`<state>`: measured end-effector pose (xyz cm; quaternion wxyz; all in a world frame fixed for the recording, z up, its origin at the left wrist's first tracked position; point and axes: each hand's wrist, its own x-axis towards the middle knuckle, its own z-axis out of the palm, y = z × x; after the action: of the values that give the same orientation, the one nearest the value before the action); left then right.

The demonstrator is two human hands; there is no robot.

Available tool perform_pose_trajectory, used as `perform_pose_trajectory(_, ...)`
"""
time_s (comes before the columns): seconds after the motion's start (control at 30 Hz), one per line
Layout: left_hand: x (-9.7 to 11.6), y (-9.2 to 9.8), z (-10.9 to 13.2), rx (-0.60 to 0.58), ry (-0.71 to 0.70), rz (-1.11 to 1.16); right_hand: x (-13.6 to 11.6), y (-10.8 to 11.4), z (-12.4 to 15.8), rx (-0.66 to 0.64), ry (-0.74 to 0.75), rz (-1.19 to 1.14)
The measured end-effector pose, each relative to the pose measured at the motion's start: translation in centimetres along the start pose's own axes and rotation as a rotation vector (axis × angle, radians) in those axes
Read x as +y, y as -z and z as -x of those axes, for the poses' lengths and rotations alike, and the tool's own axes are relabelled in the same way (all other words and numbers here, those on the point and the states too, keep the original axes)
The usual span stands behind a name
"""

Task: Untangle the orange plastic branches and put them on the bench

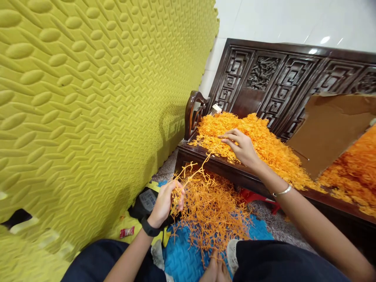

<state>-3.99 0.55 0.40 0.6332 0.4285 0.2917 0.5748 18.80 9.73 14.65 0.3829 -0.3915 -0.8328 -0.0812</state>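
Note:
Orange branched plastic pieces (201,170) stick up from my left hand (170,197), whose fingers are curled round them. Over the near left part of a yellow-orange heap of small plastic pieces (249,127) is my right hand (239,147), its fingers stretched out and slightly apart, with no piece clearly seen between them. The heap lies on a dark carved wooden bench (235,176). Below, on the floor in front of the bench, a pile of thin orange branched sprues (217,209) spreads between my legs.
A tall yellow foam mat (102,98) stands on the left. Brown cardboard (329,125) leans on the bench beside a deeper orange heap (352,172). Blue foam mat (182,250), a red plastic object (255,196) and a small red packet (127,232) are on the floor.

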Motion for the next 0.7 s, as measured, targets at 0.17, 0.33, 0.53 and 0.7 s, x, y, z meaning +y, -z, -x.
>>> perform_pose_trajectory(0.17, -0.8, -0.3, 0.1, 0.008, 0.005, 0.002, -0.5, 1.5, 0.0, 0.122, -0.032, -0.099)
perform_pose_trajectory(0.33, -1.5, -0.4, 0.2, -0.032, 0.04, 0.002, -0.8, 1.0, 0.4, 0.152, -0.079, -0.093)
perform_pose_trajectory(0.53, -1.8, -0.3, 0.9, -0.093, 0.068, 0.002, 3.7, 4.6, 0.2, 0.507, -0.195, -0.084)
perform_pose_trajectory(0.7, -1.4, -0.4, 1.0, -0.044, 0.038, 0.106, 7.7, 9.3, -1.2, 0.947, -0.112, -0.009)
